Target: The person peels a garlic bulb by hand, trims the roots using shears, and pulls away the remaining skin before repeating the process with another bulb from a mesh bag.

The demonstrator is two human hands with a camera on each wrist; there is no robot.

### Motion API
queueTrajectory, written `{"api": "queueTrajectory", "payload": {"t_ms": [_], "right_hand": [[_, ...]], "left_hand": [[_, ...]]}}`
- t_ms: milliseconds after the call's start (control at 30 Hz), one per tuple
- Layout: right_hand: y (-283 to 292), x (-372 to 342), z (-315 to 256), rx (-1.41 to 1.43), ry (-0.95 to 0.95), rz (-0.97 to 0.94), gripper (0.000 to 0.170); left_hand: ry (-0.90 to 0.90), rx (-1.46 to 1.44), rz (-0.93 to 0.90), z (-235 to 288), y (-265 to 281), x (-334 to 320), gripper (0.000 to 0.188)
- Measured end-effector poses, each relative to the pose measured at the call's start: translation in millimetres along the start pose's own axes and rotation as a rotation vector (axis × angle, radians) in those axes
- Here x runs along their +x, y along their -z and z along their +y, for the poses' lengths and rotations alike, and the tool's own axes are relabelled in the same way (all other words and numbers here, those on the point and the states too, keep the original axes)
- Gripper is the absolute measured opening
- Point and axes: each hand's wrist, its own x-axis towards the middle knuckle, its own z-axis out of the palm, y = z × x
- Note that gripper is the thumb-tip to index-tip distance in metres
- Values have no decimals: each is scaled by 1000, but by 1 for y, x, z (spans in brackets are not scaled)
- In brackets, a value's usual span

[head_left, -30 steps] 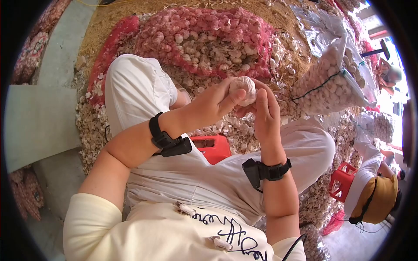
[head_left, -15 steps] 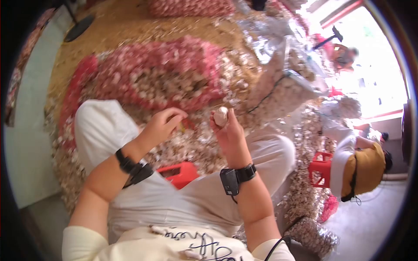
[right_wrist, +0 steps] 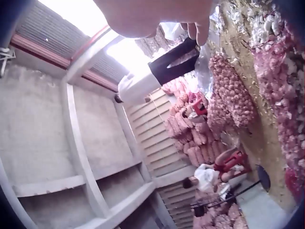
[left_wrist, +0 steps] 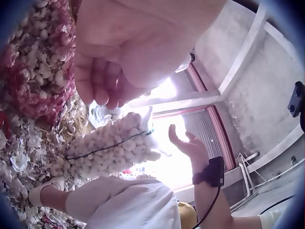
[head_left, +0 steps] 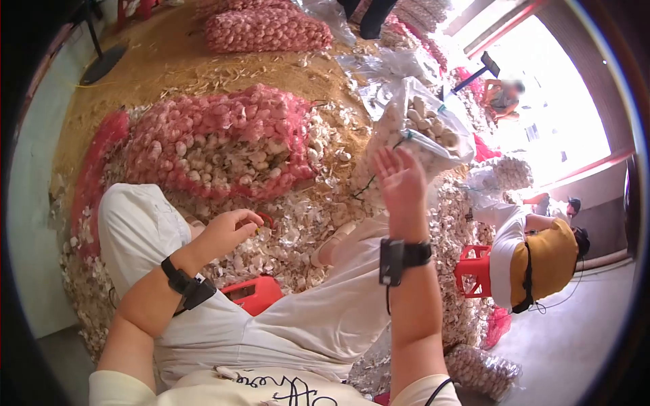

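My right hand [head_left: 404,183] is raised with its palm showing and fingers extended, holding nothing. It overlaps the front of a clear plastic bag [head_left: 382,128] full of whitish garlic bulbs in the head view. Low over the garlic skins [head_left: 298,237], my left hand [head_left: 233,230] has loosely bent fingers and an empty grasp. Just past its fingertips shows a small red curved handle [head_left: 269,220]; the rest of that tool is hidden. In the left wrist view the left fingers [left_wrist: 97,88] hang slack. An opened red mesh sack [head_left: 223,111] of garlic lies ahead of both hands.
A red plastic stool [head_left: 267,294] is between my legs. More filled mesh sacks [head_left: 267,30] lie at the back. A black stand base [head_left: 105,64] is at far left. At right, a person in a mustard top [head_left: 548,264] sits on a red stool [head_left: 474,271].
Both hands were holding a garlic bulb; then the right alone held it. Now the bulb is gone from the right hand, which has reached out to the clear bag. The left hand has drawn away leftward.
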Motion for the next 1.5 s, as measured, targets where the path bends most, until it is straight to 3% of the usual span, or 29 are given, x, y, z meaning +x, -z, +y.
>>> {"api": "queueTrajectory", "payload": {"t_ms": [33,133,200,233,300,367,467,600,733,800,867,900,1000,1067,1133,1167,1267,1300,1400,1433,1500], "right_hand": [[6,-7,13,6,-21,3,43],[21,-20,62,15,-318,-33,40],[34,-20,78,-83,-282,-233,39],[32,-23,82,-143,-290,-219,38],[30,-23,81,-184,-310,-211,36],[37,-21,80,-240,-288,-212,34],[35,-23,80,-302,-271,-258,34],[14,-32,80,-441,-275,-249,35],[8,-32,80,-654,-300,-241,34],[7,-31,84,-629,-305,-238,33],[8,-30,84,-614,-298,-232,33],[8,-30,82,-603,-321,-218,34],[13,-29,81,-555,-322,-233,34],[14,-28,78,-555,-340,-207,34],[15,-28,76,-557,-346,-190,34],[15,-28,75,-569,-337,-175,33],[16,-27,72,-576,-318,-176,32],[17,-28,73,-559,-323,-179,31],[17,-29,73,-592,-311,-208,29],[17,-29,73,-594,-308,-206,29],[17,-27,73,-575,-289,-173,28]], "left_hand": [[20,4,7,-4,0,1,20],[26,154,-123,-36,6,17,20],[87,127,-153,-46,16,30,25],[138,115,-137,-73,21,46,29],[69,354,-106,-98,43,74,31],[226,555,57,-108,59,95,32],[499,784,71,-160,78,122,33],[616,789,1,-209,63,144,36],[548,195,193,-277,3,162,30],[700,-184,234,-271,-34,166,29],[859,-271,252,-282,-63,170,33],[941,-287,305,-261,-72,167,40],[991,-304,301,-268,-81,172,47],[978,-416,274,-310,-98,170,58],[1036,294,448,-324,-121,179,61],[1165,297,337,-227,-100,178,64],[1179,512,265,-253,-94,176,55],[1095,330,150,-308,-89,171,45],[1084,267,21,-306,-90,175,36],[932,241,133,-297,-93,168,34],[835,196,153,-279,-99,159,31]]}}
